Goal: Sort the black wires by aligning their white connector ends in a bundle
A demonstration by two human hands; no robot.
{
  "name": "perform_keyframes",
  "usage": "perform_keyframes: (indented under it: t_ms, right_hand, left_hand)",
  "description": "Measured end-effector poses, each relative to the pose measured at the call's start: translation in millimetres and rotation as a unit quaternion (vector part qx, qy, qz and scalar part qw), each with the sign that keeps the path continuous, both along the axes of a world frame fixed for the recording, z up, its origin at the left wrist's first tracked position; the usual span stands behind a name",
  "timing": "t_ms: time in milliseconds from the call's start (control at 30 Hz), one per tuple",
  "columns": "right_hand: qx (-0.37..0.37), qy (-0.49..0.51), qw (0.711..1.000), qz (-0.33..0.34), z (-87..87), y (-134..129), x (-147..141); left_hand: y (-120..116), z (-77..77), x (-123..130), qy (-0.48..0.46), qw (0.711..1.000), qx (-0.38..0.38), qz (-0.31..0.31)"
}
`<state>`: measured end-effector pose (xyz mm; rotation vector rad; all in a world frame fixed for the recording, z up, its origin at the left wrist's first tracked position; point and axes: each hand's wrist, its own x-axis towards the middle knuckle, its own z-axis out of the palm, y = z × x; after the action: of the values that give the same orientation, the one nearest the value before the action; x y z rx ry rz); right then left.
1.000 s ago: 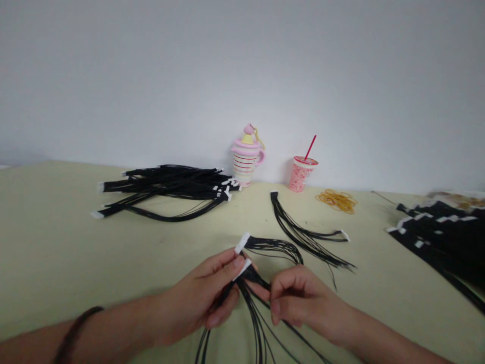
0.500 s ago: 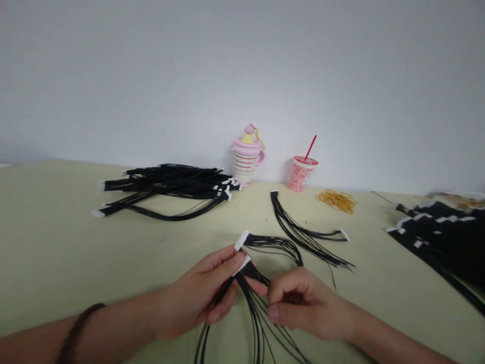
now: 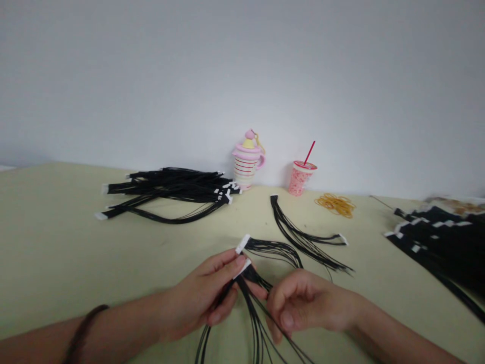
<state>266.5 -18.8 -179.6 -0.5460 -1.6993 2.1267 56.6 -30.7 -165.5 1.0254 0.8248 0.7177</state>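
Observation:
My left hand (image 3: 217,288) pinches a black wire harness (image 3: 253,308) by its white connector (image 3: 242,268), between thumb and fingers. A second white connector (image 3: 243,244) sticks up just beyond the fingertips, with black wires (image 3: 276,247) arching from it to the right and behind my other hand. Curled around some of the wires is my right hand (image 3: 306,303), a short way right of the connectors. Loose wires fan down toward the bottom edge. How firmly the right fingers grip is partly hidden.
A pile of black harnesses (image 3: 174,187) lies at the back left. A single harness (image 3: 291,230) rests beyond my right hand. A pink striped cup (image 3: 244,169), a pink tumbler with straw (image 3: 299,179), yellow rubber bands (image 3: 336,205) and another harness stack (image 3: 447,247) stand or lie farther off.
My right hand's fingers have shifted among the wires, the thumb moving slightly right and fingertips now showing below. My left hand keeps its hold. The camera view has tilted a little.

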Motion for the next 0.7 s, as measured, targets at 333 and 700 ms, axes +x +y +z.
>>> perform_keyframes:
  t_ms: [333,700]
  right_hand:
    - [0.028,0.14,0.98,-0.139,37.7,9.6,32.7]
    - [0.073,0.295,0.849,-0.432,99.1,14.0,61.9]
  left_hand:
    - [0.7,-3.5,-1.7,0.049,0.998,0.002,-0.036]
    - [11.4,-10.1,-6.0,-0.059,0.996,-0.05,-0.054]
